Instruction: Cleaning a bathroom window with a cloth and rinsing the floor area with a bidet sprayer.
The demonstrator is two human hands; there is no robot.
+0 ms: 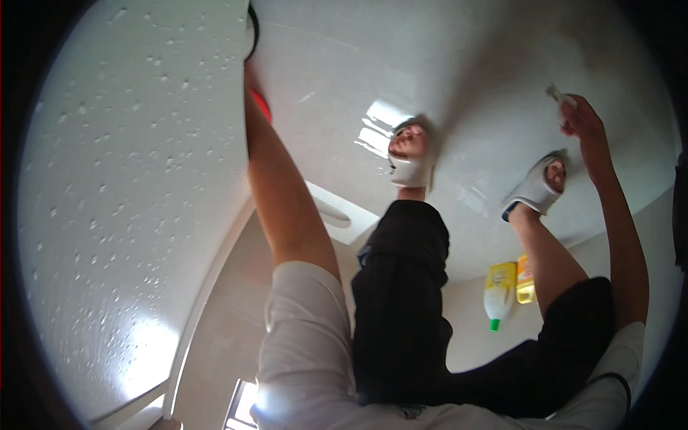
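My right hand point(586, 123) is out to the far right above the grey floor. Its fingers are closed on a small whitish thing with a greyish tip point(555, 93), too blurred to name. My left arm point(287, 193) reaches forward along a large white panel point(129, 179) covered in water drops. Behind that panel's edge the left hand is hidden. Beside the left forearm shows part of a red thing point(261, 106), and farther up a dark curved rim point(253, 32) juts past the panel.
My feet, in white slippers point(412, 170), stand apart on the shiny, wet-looking floor point(459, 93). A white bottle with a green cap point(498, 301) and a yellow container point(527, 283) stand near the wall behind my right leg. A white fixture with an oval hollow point(344, 223) lies by my left arm.
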